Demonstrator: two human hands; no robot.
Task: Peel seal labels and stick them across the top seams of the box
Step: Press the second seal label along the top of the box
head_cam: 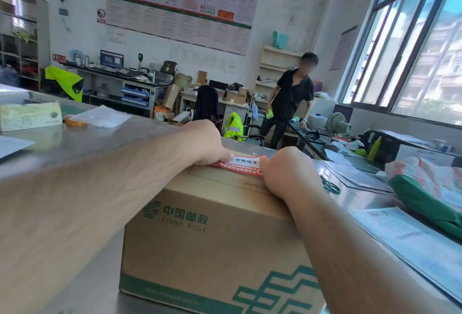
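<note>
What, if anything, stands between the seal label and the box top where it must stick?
Nothing visible. The seal label lies along the far top edge of the box, with the left hand and right hand holding its ends.

One head-worn wide-angle camera looks forward and down (rolled sideways, so the window (400,46) at the right leans) along both forearms, close over the box (212,238), with the left hand (200,141) and right hand (282,166) at the seal label (243,163) mid-frame.

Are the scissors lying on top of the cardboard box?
No, the scissors lie on the counter to the right of the box, apart from it.
</note>
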